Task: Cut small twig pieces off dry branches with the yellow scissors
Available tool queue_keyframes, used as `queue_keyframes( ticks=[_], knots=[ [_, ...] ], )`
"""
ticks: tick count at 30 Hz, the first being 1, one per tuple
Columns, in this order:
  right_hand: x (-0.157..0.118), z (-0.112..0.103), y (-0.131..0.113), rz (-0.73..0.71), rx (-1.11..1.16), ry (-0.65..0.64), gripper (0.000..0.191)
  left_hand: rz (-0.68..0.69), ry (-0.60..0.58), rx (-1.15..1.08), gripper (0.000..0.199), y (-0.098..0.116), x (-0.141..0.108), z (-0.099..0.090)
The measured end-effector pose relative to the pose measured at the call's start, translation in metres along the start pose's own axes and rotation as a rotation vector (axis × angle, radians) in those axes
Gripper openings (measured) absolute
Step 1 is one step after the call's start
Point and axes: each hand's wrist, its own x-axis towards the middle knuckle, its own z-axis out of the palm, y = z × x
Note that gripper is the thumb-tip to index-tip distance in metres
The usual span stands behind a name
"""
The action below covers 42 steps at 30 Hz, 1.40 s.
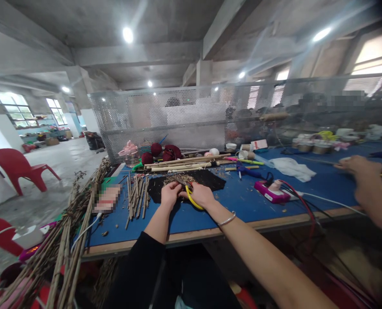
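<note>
My right hand point(202, 195) is wrapped round yellow-handled cutters point(194, 201), their metal jaws pointing up and left. Close by on the left, my left hand point(170, 194) has its fingers pinched together near the jaws; what they hold, if anything, is too small to make out. Both hands are over a black cloth point(215, 179) strewn with small brown plant scraps point(186, 177). Left of the cloth lie several short cut sticks point(138, 195) on the blue tabletop point(165, 226).
Bundled long dry stalks point(68, 223) lean at the table's left end, beside a phone point(108, 198) on a cable. Bamboo rods point(184, 165) and dark red yarn balls point(156, 149) lie behind. A purple power strip point(272, 192) sits right. Another person's hand point(358, 167) is far right.
</note>
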Motion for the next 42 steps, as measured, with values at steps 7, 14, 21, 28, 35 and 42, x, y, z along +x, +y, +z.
queue_keyframes(
  ticks=[7, 14, 21, 28, 35, 42],
  knots=[
    [0.0006, -0.0004, -0.002, 0.012, -0.02, 0.008, 0.072, 0.038, -0.041, 0.17, 0.008, -0.0094, 0.0029, -0.0018],
    [0.0017, 0.0026, -0.0021, 0.03, -0.023, -0.017, 0.071, 0.028, -0.045, 0.209, 0.011, -0.0065, 0.0014, -0.0023],
    [-0.0001, 0.0033, -0.0023, 0.05, -0.034, 0.005, 0.07, 0.001, 0.001, 0.192, 0.012, -0.0072, 0.0033, -0.0014],
    [-0.0008, 0.0042, -0.0018, 0.022, -0.041, 0.064, 0.073, 0.014, 0.063, 0.204, 0.019, -0.0062, 0.0025, -0.001],
    [-0.0001, 0.0051, 0.0014, -0.048, -0.025, 0.109, 0.071, 0.062, 0.095, 0.233, 0.017, -0.0044, 0.0019, -0.0015],
    [0.0011, 0.0057, 0.0015, -0.009, -0.007, 0.037, 0.071, 0.124, 0.091, 0.336, 0.018, -0.0023, 0.0, -0.0039]
  ],
)
